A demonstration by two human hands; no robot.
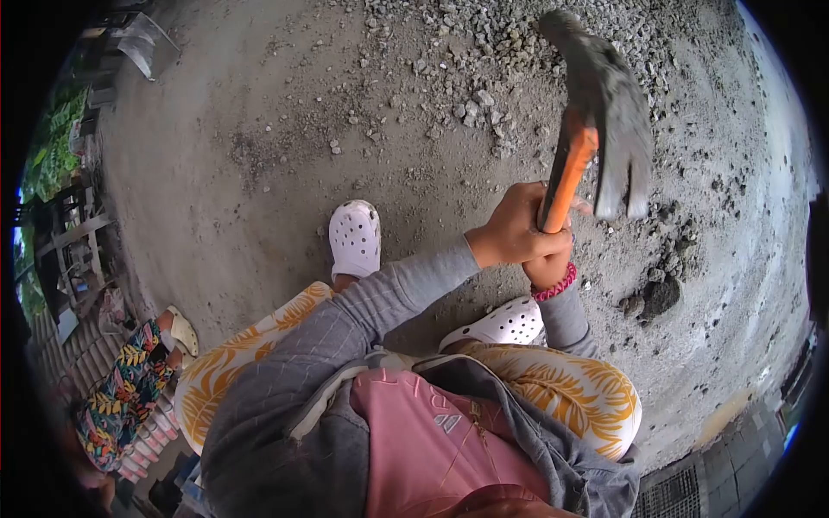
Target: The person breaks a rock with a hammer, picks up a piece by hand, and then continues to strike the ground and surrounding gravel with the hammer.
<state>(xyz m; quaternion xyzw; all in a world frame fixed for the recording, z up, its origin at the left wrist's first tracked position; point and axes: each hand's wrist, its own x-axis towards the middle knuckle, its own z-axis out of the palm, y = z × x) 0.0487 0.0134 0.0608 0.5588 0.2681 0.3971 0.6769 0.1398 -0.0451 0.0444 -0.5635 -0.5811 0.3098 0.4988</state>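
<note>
A claw hammer (566, 181) with an orange and black handle is held up in front of me, its dirty grey head toward the top right and its claw pointing down in the view. My left hand (511, 226) is wrapped round the handle. Close against it, my right hand (549, 269), with a pink bracelet at the wrist, is also closed round the grip, partly hidden behind my left hand. The hammer head is over gritty grey ground (414, 164).
Loose gravel (479, 108) is scattered ahead, with dark clumps (661, 298) at the right. My pale clogs (354, 240) are on the ground. Another person in patterned trousers (129, 380) is at the far left, near debris. A metal grate (673, 496) lies at the lower right.
</note>
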